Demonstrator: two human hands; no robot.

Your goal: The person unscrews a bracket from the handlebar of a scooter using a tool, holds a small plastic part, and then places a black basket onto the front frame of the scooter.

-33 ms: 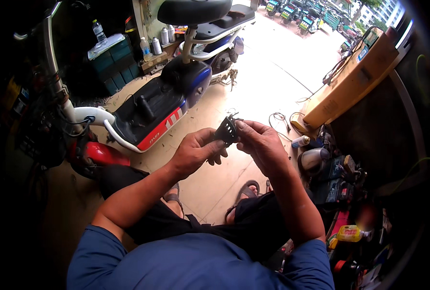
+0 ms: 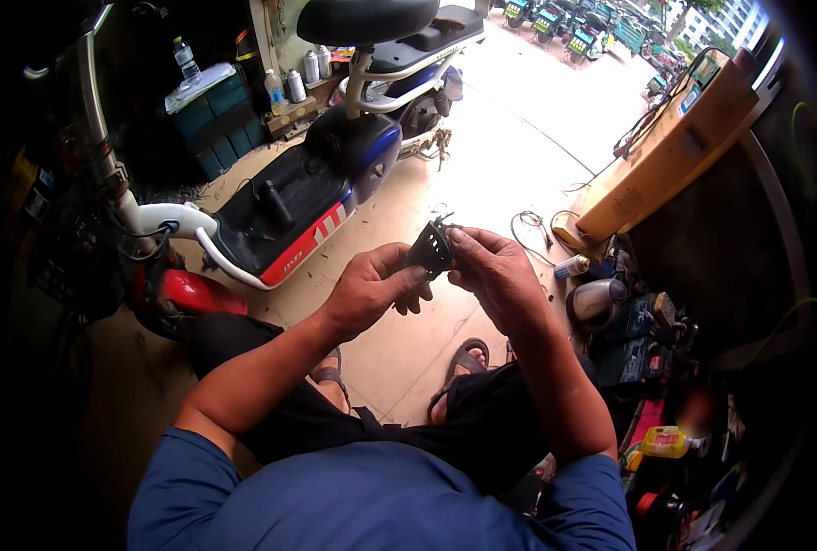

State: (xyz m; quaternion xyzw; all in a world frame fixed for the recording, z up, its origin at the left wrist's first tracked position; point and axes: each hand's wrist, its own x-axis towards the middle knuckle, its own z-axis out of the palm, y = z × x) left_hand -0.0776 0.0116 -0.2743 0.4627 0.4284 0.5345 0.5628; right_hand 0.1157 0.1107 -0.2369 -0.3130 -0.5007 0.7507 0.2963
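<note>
Between my two hands, in front of my knees, is a small black part (image 2: 429,246) with a row of slots and a short metal piece or wire at its top. My left hand (image 2: 381,285) grips its lower left side, thumb on it and the fingers curled underneath. My right hand (image 2: 491,275) pinches its upper right edge between thumb and fingers. My sandalled feet are on the tiled floor below.
A red-and-white electric scooter (image 2: 289,239) stands front-left; behind it are crates (image 2: 202,119), bottles and spray cans. At right are an orange box (image 2: 656,156), cables, a spray can (image 2: 571,266), batteries (image 2: 633,344) and clutter. Parked scooters (image 2: 574,37) stand outside the bright doorway.
</note>
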